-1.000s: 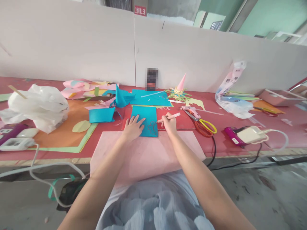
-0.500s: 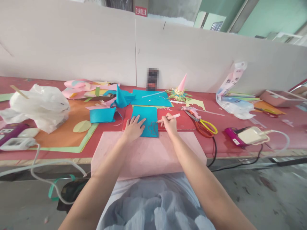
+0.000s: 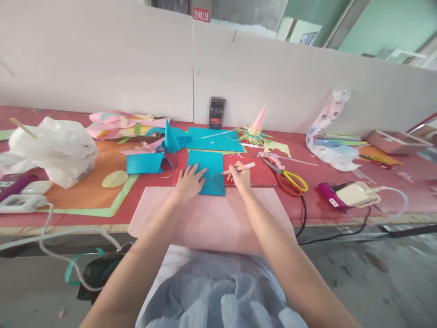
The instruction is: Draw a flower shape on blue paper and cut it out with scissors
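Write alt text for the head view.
A person's left hand rests on blue paper while the right hand holds a pen at a curvy outline drawn there. Scissors lie to the right, a white bag far left.

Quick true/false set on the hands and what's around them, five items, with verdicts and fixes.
1. The left hand lies flat on the near blue sheet. True.
2. The right hand grips the scissors. False: it holds a pen; the scissors lie to its right.
3. Dark curved lines mark the near blue sheet's lower right part. True.
4. The pink cone stands left of the blue cone. False: it stands to the right.
5. The crumpled white bag at the far left lies under the left hand. False: it is well apart from that hand.
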A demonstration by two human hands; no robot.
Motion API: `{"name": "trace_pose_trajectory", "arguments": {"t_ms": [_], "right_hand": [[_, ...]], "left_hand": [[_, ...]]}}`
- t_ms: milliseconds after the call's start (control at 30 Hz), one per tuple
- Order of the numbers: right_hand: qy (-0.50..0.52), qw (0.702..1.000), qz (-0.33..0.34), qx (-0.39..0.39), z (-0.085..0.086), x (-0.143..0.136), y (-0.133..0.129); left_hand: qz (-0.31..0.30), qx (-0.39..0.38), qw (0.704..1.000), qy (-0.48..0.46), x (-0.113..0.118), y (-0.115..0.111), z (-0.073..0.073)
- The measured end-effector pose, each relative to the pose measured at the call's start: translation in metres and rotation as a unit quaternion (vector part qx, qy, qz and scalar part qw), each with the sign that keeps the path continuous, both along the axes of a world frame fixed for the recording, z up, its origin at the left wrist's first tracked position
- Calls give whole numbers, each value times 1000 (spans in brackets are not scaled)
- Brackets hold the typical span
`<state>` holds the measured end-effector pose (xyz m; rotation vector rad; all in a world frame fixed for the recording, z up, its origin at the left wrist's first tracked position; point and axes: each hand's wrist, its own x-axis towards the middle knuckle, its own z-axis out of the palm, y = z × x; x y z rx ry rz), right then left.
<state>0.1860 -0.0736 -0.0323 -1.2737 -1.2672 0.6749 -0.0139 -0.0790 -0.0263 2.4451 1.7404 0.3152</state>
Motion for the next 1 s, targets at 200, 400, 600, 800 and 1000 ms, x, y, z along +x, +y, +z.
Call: {"name": "trace_pose_trajectory", "arguments": {"t_ms": [200,400,600,800,1000], "right_hand": [[1,1000,-18,-1,-3,1,2],[-2,1000,-6,-3,-4,1,3],[13,1000,-16,0,-4,1,4],[23,999,-23,-6,-1,1,2],[10,1000,-14,-15,0,0,1]], "left_hand": [[5,-8,1000,1,1,-2,4],[1,0,1000,-1,1,-1,2],[2,-2,1000,2,0,0,1],[-1,-3,1000,-1,0,1,0],[-1,1,1000,-4,0,0,-1]]}}
